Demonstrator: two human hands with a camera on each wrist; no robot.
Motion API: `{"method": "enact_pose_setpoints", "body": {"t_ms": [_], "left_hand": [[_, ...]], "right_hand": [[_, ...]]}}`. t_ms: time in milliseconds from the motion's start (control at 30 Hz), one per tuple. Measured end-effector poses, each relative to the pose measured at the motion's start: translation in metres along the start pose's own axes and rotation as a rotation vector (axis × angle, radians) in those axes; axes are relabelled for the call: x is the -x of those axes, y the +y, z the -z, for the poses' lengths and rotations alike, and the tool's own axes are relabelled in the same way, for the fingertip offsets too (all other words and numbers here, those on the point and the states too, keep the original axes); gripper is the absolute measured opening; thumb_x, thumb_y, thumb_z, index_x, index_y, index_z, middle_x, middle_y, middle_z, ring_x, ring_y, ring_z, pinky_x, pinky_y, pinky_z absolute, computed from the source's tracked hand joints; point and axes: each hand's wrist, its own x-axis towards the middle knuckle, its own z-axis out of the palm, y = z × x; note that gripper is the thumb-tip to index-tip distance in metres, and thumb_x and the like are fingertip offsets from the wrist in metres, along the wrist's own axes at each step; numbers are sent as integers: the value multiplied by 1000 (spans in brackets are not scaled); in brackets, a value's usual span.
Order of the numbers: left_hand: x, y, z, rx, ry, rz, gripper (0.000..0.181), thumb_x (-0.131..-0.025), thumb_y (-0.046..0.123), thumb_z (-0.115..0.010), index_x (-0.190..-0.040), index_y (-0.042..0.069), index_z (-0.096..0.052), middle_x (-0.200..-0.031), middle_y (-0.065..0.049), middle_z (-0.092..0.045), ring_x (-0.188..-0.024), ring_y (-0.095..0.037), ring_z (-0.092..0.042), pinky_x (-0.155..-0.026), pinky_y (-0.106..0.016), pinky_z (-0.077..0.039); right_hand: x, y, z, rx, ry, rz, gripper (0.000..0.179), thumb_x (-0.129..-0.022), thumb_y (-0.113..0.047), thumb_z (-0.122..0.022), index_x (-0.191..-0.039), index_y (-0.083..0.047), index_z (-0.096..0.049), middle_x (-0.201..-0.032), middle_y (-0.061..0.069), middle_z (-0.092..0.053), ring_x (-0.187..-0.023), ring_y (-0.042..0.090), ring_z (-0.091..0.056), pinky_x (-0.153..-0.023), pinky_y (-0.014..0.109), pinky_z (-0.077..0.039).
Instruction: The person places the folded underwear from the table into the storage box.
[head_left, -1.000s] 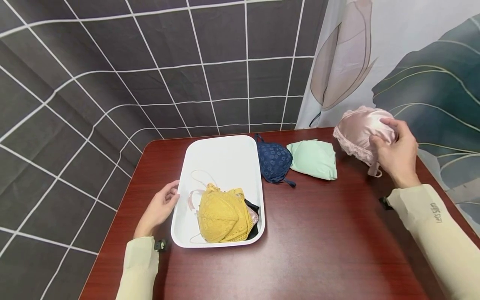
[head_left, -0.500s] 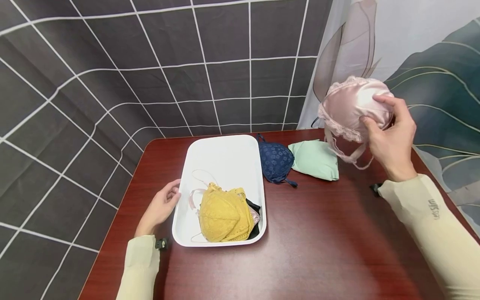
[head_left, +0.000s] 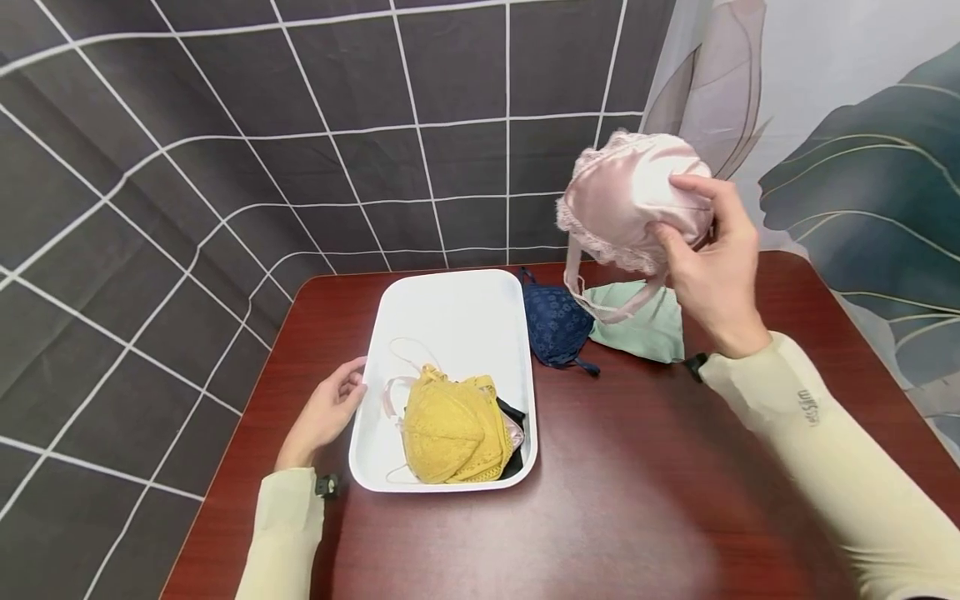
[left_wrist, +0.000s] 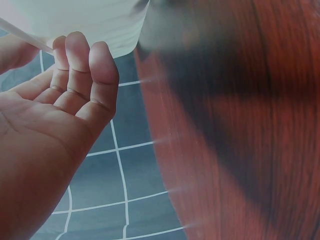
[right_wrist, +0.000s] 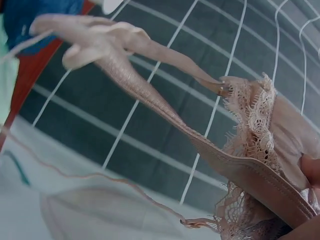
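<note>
My right hand (head_left: 716, 258) pinches a pink satin bra (head_left: 637, 200) with lace edging by its cup, between thumb and fingers. The bra is raised over the back of the table, its straps hanging. Close up in the right wrist view are its lace trim (right_wrist: 257, 120) and band. My left hand (head_left: 326, 417) rests with loosely bent fingers against the left rim of a white tray (head_left: 450, 325); its fingertips touch the tray's outer side in the left wrist view. Inside the tray lie a yellow bra (head_left: 450, 429) and, partly hidden beneath it, black and pink pieces.
Right of the tray lie a navy patterned bra (head_left: 555, 325) and a folded mint-green garment (head_left: 648, 329), partly behind the hanging straps. The reddish-brown table (head_left: 600, 517) backs onto a dark grid-patterned curtain (head_left: 450, 150) and a leaf-print curtain (head_left: 847, 167) at right.
My right hand has lifted the pink bra from the table's right side and carried it up and left, above the mint-green garment. My left hand stays at the tray's rim.
</note>
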Motion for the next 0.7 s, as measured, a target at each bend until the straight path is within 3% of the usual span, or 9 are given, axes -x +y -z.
{"method": "enact_pose_setpoints", "body": {"t_ms": [267,500,700], "left_hand": [[0,0,-1,0,2,5,44,-94,3,-54,-137,-1,-43,-99,-13,-54,-89,-26,-55,-75,-37,-48],[-1,-2,-1,14,4,-6,44,-94,3,-54,-137,-1,-43,-98,-13,-54,-88,-26,-55,-74,-36,-48],[-1,-1,-2,20,-1,-22,44,-94,3,-54,-136,-1,-43,-98,-14,-55,-88,-26,-57,-75,-37,-49]], "right_hand": [[9,-9,-44,-124,-66,10,45,-76,17,-66,-118,3,-58,-114,12,-57,-91,18,-55,-74,23,-45],[21,-15,-86,-203,-189,147,41,-76,19,-63,-115,9,-56,-105,23,-59,-84,17,-56,-69,24,-44],[35,3,-119,-268,-327,226,42,-77,15,-68,-115,3,-59,-104,13,-58,-88,19,-56,-72,24,-45]]}}
